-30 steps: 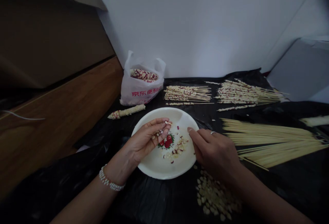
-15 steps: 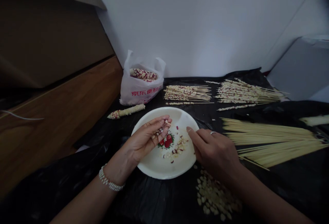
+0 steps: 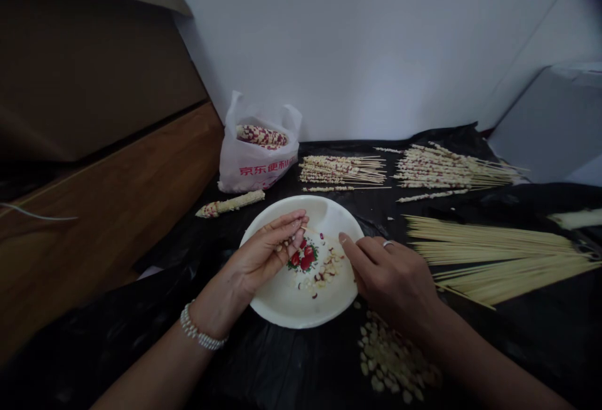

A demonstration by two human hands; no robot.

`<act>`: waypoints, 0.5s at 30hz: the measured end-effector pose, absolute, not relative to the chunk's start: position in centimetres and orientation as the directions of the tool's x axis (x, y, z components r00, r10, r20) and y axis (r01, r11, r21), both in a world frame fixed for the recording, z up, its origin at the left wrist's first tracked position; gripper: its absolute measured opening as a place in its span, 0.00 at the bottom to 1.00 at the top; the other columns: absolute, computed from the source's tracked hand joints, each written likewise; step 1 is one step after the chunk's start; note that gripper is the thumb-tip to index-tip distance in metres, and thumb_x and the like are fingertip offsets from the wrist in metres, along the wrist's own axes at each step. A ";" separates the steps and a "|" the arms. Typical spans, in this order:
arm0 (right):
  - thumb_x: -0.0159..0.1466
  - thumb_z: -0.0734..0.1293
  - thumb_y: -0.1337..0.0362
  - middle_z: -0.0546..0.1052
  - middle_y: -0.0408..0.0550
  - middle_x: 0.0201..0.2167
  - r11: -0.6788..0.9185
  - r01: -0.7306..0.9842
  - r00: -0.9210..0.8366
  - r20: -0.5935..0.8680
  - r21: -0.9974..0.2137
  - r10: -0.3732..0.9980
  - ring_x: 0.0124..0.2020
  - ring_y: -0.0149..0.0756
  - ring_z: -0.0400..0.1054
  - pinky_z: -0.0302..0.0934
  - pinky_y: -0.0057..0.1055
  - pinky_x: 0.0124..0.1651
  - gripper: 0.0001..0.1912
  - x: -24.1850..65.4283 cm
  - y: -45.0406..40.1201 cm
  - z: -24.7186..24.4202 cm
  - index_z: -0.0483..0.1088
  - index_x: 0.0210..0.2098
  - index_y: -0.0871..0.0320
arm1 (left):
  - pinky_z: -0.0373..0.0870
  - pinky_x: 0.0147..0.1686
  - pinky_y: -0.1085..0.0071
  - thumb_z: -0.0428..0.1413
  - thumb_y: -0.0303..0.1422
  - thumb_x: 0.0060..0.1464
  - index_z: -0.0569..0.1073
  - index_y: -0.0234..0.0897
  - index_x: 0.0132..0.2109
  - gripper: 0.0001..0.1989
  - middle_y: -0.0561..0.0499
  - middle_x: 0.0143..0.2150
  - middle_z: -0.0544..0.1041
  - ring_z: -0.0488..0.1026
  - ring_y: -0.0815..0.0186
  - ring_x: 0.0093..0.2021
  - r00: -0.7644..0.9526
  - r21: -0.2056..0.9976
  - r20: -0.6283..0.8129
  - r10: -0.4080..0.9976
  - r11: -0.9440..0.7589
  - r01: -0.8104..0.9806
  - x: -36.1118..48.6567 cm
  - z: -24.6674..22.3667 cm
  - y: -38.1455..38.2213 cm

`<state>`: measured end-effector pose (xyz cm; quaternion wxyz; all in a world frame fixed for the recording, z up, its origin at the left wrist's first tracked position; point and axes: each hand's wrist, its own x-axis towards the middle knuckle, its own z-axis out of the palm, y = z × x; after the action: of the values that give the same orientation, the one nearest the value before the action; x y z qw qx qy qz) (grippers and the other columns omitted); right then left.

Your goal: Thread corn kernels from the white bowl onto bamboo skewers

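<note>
Over the white bowl (image 3: pixel 286 307), my left hand (image 3: pixel 270 248) is curled around some corn kernels, its thumb and fingertips pinched together at the end of a thin bamboo skewer (image 3: pixel 312 231). That skewer runs across the bowl to my right hand (image 3: pixel 388 272), whose thumb and forefinger are closed on it; its other end is hidden by the hand. Loose red and cream corn kernels (image 3: pixel 328 268) lie on the bowl's bottom, next to a printed strawberry pattern (image 3: pixel 306 259). What sits on the skewer inside my left fingertips is mostly covered.
A plastic bag (image 3: pixel 256 165) with corn cobs stands behind the bowl, a partly stripped cob (image 3: pixel 230 204) before it. Threaded skewers lie in two piles (image 3: pixel 341 170), (image 3: pixel 442 168). Bare skewers (image 3: pixel 489 237) fan out at right. Pale kernels (image 3: pixel 390 357) lie under my right forearm.
More of the skewer now shows between my hands, and the kernel seen at my left fingertips is covered. Both hands have shifted only slightly.
</note>
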<state>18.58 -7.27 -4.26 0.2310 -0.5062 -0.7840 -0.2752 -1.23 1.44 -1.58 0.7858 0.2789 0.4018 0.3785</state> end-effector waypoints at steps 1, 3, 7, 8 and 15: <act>0.61 0.63 0.69 0.72 0.45 0.28 0.338 0.921 -0.378 0.643 0.192 0.666 0.27 0.32 0.60 0.48 0.33 0.31 0.16 18.6 -7.3 -4.2 0.70 0.49 0.64 | 0.72 0.43 0.80 0.60 0.18 0.48 0.77 0.36 0.42 0.14 0.49 0.46 0.78 0.74 0.72 0.40 0.382 0.735 -0.424 0.821 0.559 -0.385 -1.3 -1.7 1.5; 0.61 0.63 0.69 0.72 0.46 0.28 0.338 0.924 -0.370 0.649 0.180 0.665 0.27 0.33 0.60 0.49 0.33 0.31 0.16 18.6 -7.3 -4.2 0.69 0.49 0.64 | 0.72 0.43 0.80 0.59 0.19 0.49 0.77 0.37 0.42 0.13 0.49 0.46 0.78 0.75 0.72 0.41 0.373 0.720 -0.431 0.821 0.563 -0.405 -1.4 -1.9 1.6; 0.61 0.63 0.69 0.72 0.45 0.28 0.307 0.936 -0.342 0.661 0.175 0.668 0.28 0.33 0.60 0.49 0.33 0.31 0.17 18.7 -7.4 -4.2 0.69 0.49 0.64 | 0.72 0.41 0.81 0.59 0.19 0.49 0.77 0.34 0.42 0.13 0.48 0.41 0.79 0.75 0.72 0.39 0.377 0.719 -0.438 0.816 0.570 -0.398 -1.3 -1.7 1.5; 0.61 0.63 0.69 0.72 0.45 0.28 0.302 0.937 -0.340 0.660 0.175 0.670 0.28 0.32 0.60 0.49 0.32 0.31 0.17 18.7 -7.4 -4.2 0.69 0.49 0.64 | 0.72 0.41 0.81 0.59 0.19 0.49 0.77 0.34 0.42 0.12 0.48 0.40 0.79 0.75 0.72 0.38 0.375 0.723 -0.438 0.817 0.568 -0.393 -1.3 -1.6 1.4; 0.61 0.63 0.69 0.72 0.45 0.28 0.298 0.937 -0.340 0.665 0.181 0.665 0.28 0.33 0.61 0.49 0.32 0.32 0.16 18.6 -7.4 -4.1 0.69 0.49 0.64 | 0.73 0.39 0.81 0.58 0.18 0.50 0.77 0.32 0.40 0.11 0.49 0.37 0.79 0.76 0.73 0.35 0.385 0.732 -0.432 0.816 0.566 -0.378 -1.2 -1.4 1.3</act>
<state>18.56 -7.42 -4.11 0.2419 -0.5212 -0.7685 -0.2816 -1.19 1.28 -1.43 0.7869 0.2703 0.4046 0.3794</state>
